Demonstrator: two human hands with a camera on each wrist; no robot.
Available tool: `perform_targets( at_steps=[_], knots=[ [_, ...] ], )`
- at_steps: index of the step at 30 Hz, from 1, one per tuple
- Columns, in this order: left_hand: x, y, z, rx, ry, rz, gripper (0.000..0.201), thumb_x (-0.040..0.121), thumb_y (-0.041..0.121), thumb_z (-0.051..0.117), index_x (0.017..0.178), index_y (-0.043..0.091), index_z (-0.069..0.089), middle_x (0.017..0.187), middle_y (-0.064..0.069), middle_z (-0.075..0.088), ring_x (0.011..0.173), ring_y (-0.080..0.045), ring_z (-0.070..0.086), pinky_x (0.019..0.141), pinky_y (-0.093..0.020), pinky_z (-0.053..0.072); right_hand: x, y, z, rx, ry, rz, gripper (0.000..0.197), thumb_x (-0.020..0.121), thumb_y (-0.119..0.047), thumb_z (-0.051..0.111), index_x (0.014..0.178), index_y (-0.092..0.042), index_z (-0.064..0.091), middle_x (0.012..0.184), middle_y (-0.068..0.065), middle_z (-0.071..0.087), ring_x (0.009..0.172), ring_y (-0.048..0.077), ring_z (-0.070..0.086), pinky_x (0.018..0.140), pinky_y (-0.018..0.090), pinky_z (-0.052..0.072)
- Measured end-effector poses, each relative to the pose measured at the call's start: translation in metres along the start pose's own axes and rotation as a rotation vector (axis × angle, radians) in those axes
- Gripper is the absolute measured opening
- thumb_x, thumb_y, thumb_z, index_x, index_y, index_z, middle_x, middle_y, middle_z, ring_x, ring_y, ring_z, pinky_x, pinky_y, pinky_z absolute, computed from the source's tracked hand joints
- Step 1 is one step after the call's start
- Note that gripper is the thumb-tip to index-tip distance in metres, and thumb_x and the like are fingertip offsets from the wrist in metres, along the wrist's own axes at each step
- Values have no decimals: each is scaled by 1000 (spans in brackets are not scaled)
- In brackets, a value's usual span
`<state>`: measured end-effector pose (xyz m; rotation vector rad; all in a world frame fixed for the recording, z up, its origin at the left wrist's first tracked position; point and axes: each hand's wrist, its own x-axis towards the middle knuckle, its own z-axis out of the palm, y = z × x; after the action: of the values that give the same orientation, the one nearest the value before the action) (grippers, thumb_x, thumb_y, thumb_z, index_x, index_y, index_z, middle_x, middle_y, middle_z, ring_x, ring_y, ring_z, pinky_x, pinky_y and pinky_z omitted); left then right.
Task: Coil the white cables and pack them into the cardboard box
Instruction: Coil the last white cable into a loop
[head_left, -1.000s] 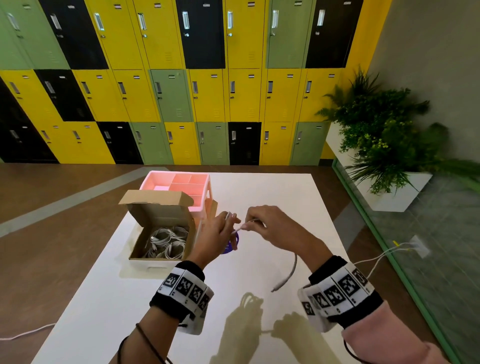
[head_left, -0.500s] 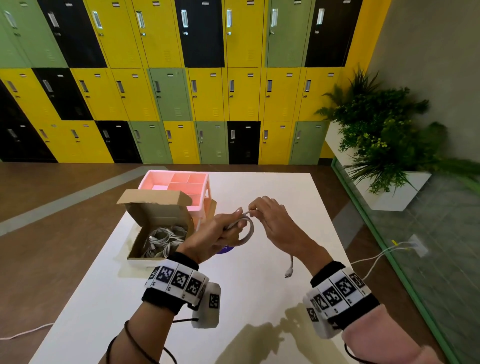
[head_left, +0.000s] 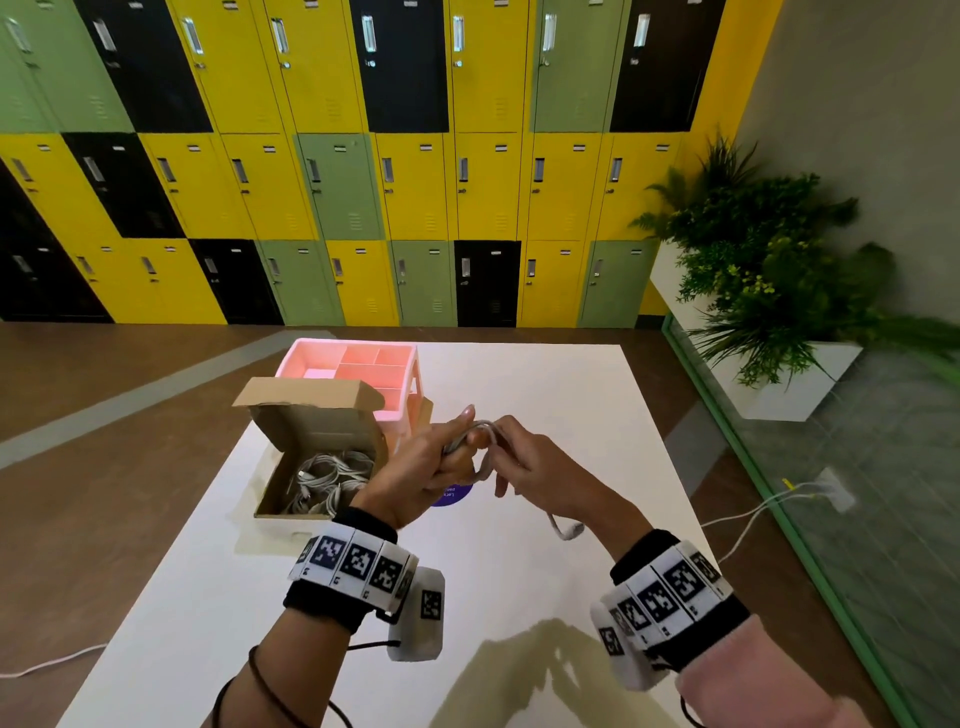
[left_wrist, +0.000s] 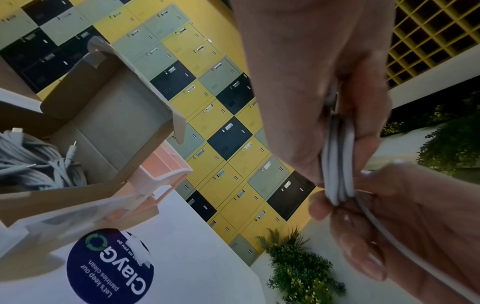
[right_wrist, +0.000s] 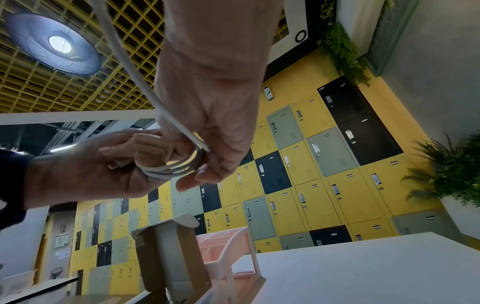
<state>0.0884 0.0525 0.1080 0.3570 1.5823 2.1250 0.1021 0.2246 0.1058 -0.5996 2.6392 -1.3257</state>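
Above the white table, my left hand grips a small coil of white cable with its fingers curled round the loops. My right hand pinches the same cable at the coil and holds the strand that runs past its palm. The loose end with its plug hangs below my right wrist. To the left, the open cardboard box stands on the table, lid up, with several coiled white cables inside.
A pink compartment tray stands right behind the box. A dark round sticker lies on the table under my hands. A white planter with greenery is at the right, and lockers line the far wall.
Both hands have risen and drawn together. More cable is wound into the coil in my left hand, and the hanging tail is shorter and off the table.
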Motion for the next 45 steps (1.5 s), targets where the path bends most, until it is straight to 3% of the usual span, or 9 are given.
perform_targets(
  at_steps=[5,9,15,20,24,31,39,41,45],
  knots=[
    [-1,-1,7,101,38,-8,42,102,33,37,69,12,53,43,2,36,53,-15,48,76,-30,44,1,-5,2,-25,12,41,9,102,-17,33,105,-14,41,71,-4,58,58,6,56,51,10,38],
    [2,-3,5,191,84,14,45,99,41,41,67,11,52,47,-2,38,55,-20,47,82,-38,47,1,-7,2,-14,-19,65,13,104,-25,30,104,-16,39,77,2,62,58,7,54,53,12,39],
    [7,-8,8,302,247,73,57,86,65,45,63,13,51,45,0,40,46,-15,38,66,-32,43,-1,-13,10,-30,26,92,18,104,-23,29,103,-10,41,67,-9,49,50,0,47,46,11,36],
    [11,-13,11,350,426,245,55,96,51,36,64,14,61,46,-2,49,41,-10,44,47,-18,39,2,-14,14,-30,105,127,12,103,-24,34,102,-13,39,67,-13,43,51,1,44,41,8,35],
    [10,-22,18,393,446,361,41,104,30,28,82,10,56,62,-3,54,55,-9,49,57,-20,43,6,-13,13,-131,191,200,15,103,-25,32,99,-12,37,67,-8,44,51,3,42,38,12,31],
    [3,-27,32,452,446,358,39,104,22,28,85,2,56,76,-4,57,72,-7,58,76,-23,49,6,-15,13,-186,253,267,17,103,-27,28,97,-13,36,73,-2,50,56,10,46,46,23,29],
    [9,-25,13,581,459,378,35,103,39,26,80,20,45,63,5,43,57,-7,44,63,-29,43,2,-9,8,41,237,198,24,101,-36,38,101,-12,41,68,-10,48,55,3,46,44,9,35],
    [9,-22,5,572,502,363,43,100,50,27,78,18,46,61,7,43,55,-8,42,60,-28,40,0,-2,4,100,196,208,33,99,-43,39,105,-12,46,70,-10,50,61,5,47,55,11,36],
    [8,-10,2,503,476,391,39,103,33,22,72,13,36,64,-2,29,54,-8,28,51,-19,28,-6,16,-5,108,105,148,35,99,-42,43,86,-13,60,68,-8,52,66,8,47,66,23,38]
  ],
)
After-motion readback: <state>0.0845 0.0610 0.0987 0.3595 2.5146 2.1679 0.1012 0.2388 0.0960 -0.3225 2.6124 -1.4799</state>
